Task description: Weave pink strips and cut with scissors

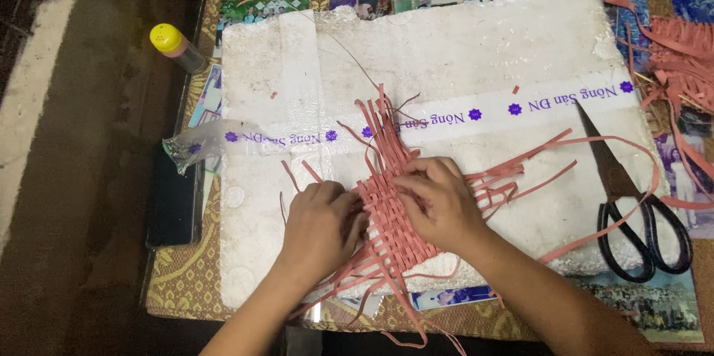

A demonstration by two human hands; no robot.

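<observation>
A small mat woven from thin pink strips (393,211) lies on a white foam board (461,51), with loose strip ends fanning out on every side. My left hand (321,226) presses on the mat's left edge, fingers curled over the weave. My right hand (439,203) rests on the mat's right part, fingertips pinching strips near the middle. The two hands almost touch over the weave. Part of the mat is hidden under both hands.
Black-handled scissors (632,207) lie on the board's right edge. A heap of loose pink strips (680,58) sits at the far right. A yellow-capped glue bottle (177,47) and a dark phone (172,203) lie to the left. Photos show under the glass tabletop (654,304).
</observation>
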